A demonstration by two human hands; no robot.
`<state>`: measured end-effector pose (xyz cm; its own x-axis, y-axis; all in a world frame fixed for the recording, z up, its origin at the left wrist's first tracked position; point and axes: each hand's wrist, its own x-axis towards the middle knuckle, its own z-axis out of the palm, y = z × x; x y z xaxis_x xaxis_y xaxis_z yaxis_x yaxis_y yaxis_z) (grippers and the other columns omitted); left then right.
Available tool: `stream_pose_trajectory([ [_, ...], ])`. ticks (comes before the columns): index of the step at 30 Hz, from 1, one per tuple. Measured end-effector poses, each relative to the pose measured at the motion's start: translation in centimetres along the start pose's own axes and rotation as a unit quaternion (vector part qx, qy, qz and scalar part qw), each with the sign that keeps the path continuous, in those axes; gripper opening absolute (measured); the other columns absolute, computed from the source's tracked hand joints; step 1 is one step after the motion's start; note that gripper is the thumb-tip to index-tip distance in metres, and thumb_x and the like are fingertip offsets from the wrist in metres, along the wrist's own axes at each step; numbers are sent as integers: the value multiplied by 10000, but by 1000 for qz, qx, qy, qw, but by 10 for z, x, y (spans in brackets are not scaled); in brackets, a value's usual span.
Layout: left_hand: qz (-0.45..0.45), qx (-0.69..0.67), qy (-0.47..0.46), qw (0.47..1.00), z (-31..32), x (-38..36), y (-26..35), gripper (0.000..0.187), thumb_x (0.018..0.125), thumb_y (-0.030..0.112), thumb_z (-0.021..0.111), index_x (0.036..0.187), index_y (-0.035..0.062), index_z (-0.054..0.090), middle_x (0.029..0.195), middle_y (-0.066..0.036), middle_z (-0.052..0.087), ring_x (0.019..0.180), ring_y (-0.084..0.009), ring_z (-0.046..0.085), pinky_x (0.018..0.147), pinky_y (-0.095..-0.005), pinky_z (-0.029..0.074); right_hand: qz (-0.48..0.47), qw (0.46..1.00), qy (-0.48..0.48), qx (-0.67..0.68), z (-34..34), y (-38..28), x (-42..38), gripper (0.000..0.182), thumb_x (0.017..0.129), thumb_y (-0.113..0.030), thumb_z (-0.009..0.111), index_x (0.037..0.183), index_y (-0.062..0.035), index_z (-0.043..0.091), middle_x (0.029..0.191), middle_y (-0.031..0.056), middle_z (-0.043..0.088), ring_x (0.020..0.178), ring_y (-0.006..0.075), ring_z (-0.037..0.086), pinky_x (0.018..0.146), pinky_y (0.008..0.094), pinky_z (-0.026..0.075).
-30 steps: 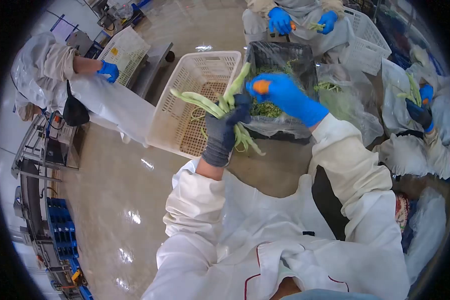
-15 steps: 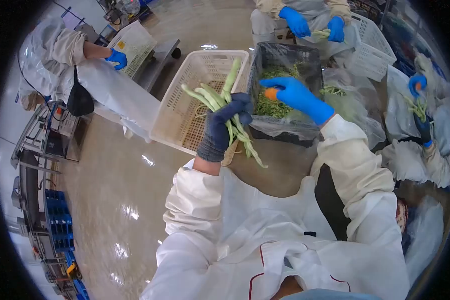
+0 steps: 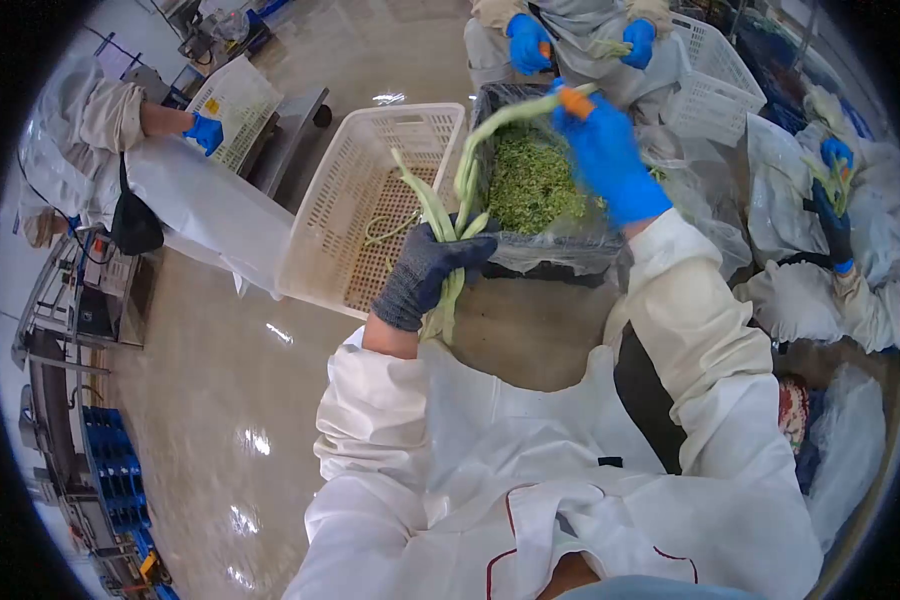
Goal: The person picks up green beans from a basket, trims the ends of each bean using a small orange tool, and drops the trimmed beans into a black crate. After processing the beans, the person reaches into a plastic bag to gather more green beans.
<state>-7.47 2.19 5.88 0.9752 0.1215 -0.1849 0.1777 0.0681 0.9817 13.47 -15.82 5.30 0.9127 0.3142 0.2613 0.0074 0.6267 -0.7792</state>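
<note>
Left of centre, white crate: sits on the floor, seemingly kept within arm's reach.
Gray-gloved left hand: clenched around the middle of the green beans, apparently leaving both ends free.
Long bean: arches from that fist to the other hand, likely held out for access.
Black tub: holds green scraps, its plastic liner probably containing them.
Blue-gloved right hand: curled around an orange piece at the bean's tip; whether it also pinches the bean, I cannot tell.
</note>
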Motion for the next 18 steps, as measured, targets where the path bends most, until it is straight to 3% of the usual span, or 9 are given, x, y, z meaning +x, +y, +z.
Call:
stream_pose_trajectory([
  [3,-18,-17,25,999,-4,-2,-1,306,821,113,674,1098,-16,660,836,-39,618,587,-108,549,525,-229,446,-206,933,10,-295,-35,-19,24,293,878,-161,661,1097,32,647,958,61,635,860,143,603,768,254,507],
  [6,-3,-96,110,989,-14,7,-11,282,856,149,649,1085,-16,658,812,-38,600,555,-100,519,512,-224,440,-55,993,55,-84,-18,-36,14,258,872,-119,672,1100,0,650,993,53,638,891,151,602,800,273,497],
  [7,-2,-117,123,985,-20,11,-13,271,871,164,639,1072,-16,659,803,-38,593,544,-96,508,513,-221,442,-105,969,1,-222,-11,-38,5,231,883,-119,664,1094,-28,647,1029,40,644,910,154,599,821,307,493],
  [10,17,-174,138,975,-15,12,-3,318,925,257,597,1109,-2,619,844,-73,623,525,-76,481,502,-213,444,-254,924,-174,-228,41,-23,-36,181,891,-144,645,1044,-47,649,1016,61,658,886,185,612,808,324,496],
  [12,51,-261,106,958,-12,13,-1,361,923,297,607,1134,4,598,923,-113,675,547,-68,502,481,-220,425,-347,826,-282,-343,62,-22,-64,158,878,-152,631,1014,-72,645,1037,84,661,882,249,629,787,345,507],
  [13,30,-304,126,944,-16,19,-3,418,930,303,595,1218,5,544,1027,-158,679,523,-71,498,464,-224,420,-313,795,-352,-383,68,-16,-75,179,849,-123,635,1023,-87,647,1038,88,660,876,279,629,771,360,511],
  [16,33,-343,84,935,-31,20,-1,406,924,305,603,1187,-3,579,994,-139,689,491,-84,494,453,-220,418,-305,678,-479,-467,70,5,-105,264,787,-74,639,1048,-109,650,1047,83,656,859,322,625,743,397,514],
  [17,11,-208,105,972,-44,17,-1,361,900,255,628,1143,-13,620,945,-114,704,494,-86,521,455,-213,433,-317,636,-505,-489,68,9,-110,289,770,-64,639,1055,-113,649,1052,79,655,854,328,623,736,409,514],
  [18,38,-162,125,978,-42,13,2,346,889,234,635,1130,-15,630,929,-105,707,505,-85,533,458,-211,435,-303,643,-507,-488,66,9,-109,305,761,-61,638,1062,-111,648,1051,82,652,840,325,620,730,401,511],
])
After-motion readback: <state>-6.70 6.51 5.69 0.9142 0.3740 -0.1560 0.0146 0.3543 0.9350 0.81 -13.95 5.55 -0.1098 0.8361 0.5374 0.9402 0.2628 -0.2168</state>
